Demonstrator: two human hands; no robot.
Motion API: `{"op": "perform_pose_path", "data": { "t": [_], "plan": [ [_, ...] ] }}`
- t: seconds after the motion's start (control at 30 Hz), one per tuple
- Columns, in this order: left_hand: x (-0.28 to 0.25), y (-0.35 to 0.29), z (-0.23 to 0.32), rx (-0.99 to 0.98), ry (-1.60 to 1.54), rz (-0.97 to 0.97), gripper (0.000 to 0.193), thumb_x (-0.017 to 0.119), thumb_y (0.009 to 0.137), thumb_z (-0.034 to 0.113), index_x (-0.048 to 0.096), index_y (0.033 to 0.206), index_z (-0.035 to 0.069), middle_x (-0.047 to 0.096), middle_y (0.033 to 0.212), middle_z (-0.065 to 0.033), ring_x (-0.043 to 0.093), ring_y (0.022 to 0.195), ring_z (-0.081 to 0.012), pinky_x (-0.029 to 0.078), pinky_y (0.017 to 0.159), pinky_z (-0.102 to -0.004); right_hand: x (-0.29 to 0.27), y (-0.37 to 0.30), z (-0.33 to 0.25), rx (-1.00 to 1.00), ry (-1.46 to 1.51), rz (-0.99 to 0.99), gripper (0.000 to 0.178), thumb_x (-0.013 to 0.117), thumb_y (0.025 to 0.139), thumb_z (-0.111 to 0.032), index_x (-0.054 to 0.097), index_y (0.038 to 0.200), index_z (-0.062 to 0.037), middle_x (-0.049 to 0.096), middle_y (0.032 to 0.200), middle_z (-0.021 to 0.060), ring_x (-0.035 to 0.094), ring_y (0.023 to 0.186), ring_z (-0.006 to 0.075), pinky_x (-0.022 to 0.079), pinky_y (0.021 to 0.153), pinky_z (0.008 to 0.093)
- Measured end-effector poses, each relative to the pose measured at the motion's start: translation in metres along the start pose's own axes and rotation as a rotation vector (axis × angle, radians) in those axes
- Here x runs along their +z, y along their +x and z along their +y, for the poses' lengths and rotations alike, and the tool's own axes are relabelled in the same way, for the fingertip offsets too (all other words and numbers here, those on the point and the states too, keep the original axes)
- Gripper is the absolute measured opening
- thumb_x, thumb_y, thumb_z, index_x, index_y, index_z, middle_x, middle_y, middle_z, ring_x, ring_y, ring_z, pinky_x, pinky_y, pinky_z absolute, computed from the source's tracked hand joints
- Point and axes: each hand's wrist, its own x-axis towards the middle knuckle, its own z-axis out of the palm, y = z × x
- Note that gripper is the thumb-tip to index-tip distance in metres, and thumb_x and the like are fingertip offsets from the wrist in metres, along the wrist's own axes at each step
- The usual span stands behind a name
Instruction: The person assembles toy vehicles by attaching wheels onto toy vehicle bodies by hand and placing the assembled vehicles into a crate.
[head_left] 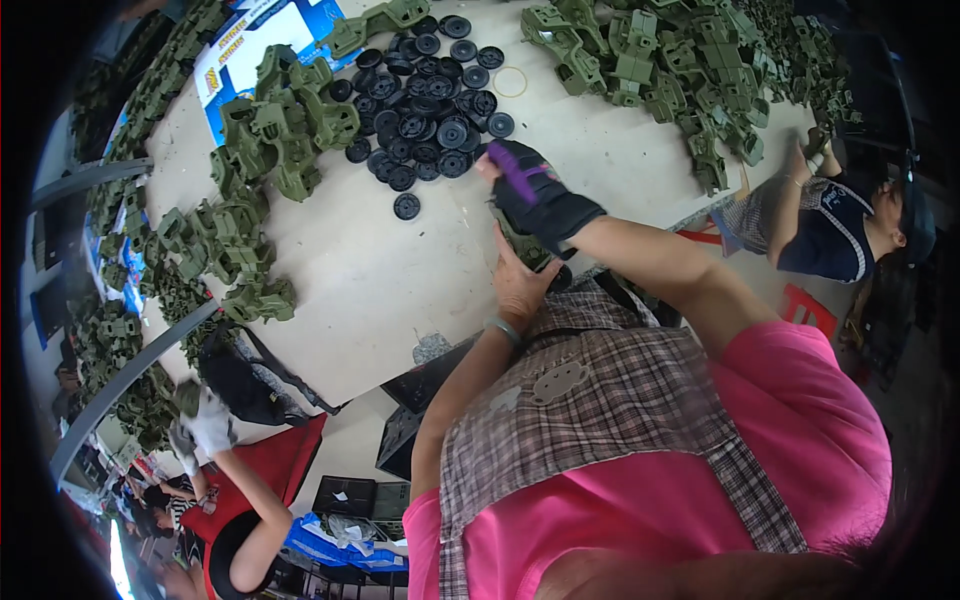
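My left hand (522, 288) is bare and wrapped round an olive-green moulded plastic part (524, 243), close against my apron at the table's near edge. A black wheel (560, 279) shows at the near end of that part. My right hand (528, 192), in a black and purple fingerless glove, is just above the green part and partly covers it. Its bare fingertips are bunched together at the edge of the wheel pile; what they hold, if anything, is hidden. The pile of black wheels (425, 128) lies just beyond, with one single wheel (407, 206) nearer to me.
Green plastic parts (285, 125) are heaped left of the wheels, and more green parts (690, 70) at the far right. A yellowish ring (510, 82) lies on the pale table (350, 270). A black bag (240, 375) is at left. Co-workers sit at right (820, 220) and lower left (255, 530).
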Motion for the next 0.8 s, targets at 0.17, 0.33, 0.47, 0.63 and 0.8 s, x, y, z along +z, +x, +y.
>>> {"op": "perform_pose_path", "data": {
  "t": [0.17,0.33,0.47,0.63,0.8],
  "plan": [
    [-0.054,0.001,0.01,-0.302,-1.282,-0.489,0.081,0.069,0.102,0.038,0.032,0.165,0.003,0.059,0.148,-0.0205,0.065,0.129,-0.0341,0.056,0.107,-0.0463,-0.054,-0.012,0.037,0.189,0.642,-0.34,0.046,0.069,0.108,-0.029,0.063,0.146,-0.0044,0.07,0.13,0.0054,0.063,0.119,0.015,0.051,0.107,0.0327],
    [-0.056,0.007,-0.009,-0.403,-1.709,-0.881,0.076,0.064,0.103,0.054,0.056,0.147,-0.007,0.071,0.13,-0.021,0.069,0.12,-0.0345,0.056,0.106,-0.0474,-0.083,-0.038,0.058,0.316,0.868,-0.679,0.054,0.07,0.106,-0.034,0.062,0.149,-0.0034,0.071,0.132,0.009,0.066,0.119,0.0156,0.052,0.107,0.0336],
    [-0.077,0.032,-0.036,-0.469,-1.056,-0.307,0.066,0.066,0.105,0.049,0.06,0.144,-0.005,0.071,0.131,-0.0214,0.069,0.116,-0.0377,0.056,0.105,-0.0465,-0.089,-0.035,0.075,0.483,0.415,-0.502,0.044,0.07,0.105,-0.042,0.072,0.127,-0.0037,0.074,0.108,0.0059,0.068,0.096,0.0143,0.055,0.088,0.0312],
    [-0.092,0.028,0.001,0.255,0.203,0.136,0.055,0.076,0.097,0.038,0.066,0.14,0.005,0.065,0.136,-0.0198,0.057,0.131,-0.0413,0.047,0.113,-0.0496,-0.114,-0.027,0.014,0.581,0.101,-0.484,0.051,0.067,0.102,-0.057,0.073,0.113,-0.0079,0.067,0.088,0.0047,0.064,0.082,0.0164,0.053,0.076,0.0316],
    [-0.055,0.025,0.032,0.268,0.545,0.073,0.08,0.09,0.075,0.024,0.058,0.147,0.014,0.057,0.142,-0.0127,0.045,0.141,-0.0388,0.042,0.115,-0.0558,-0.092,0.027,0.041,-0.475,-0.487,-0.041,0.05,0.073,0.095,-0.03,0.063,0.135,-0.0017,0.066,0.129,0.026,0.063,0.118,0.0465,0.052,0.103,0.0513]
  ]
}}
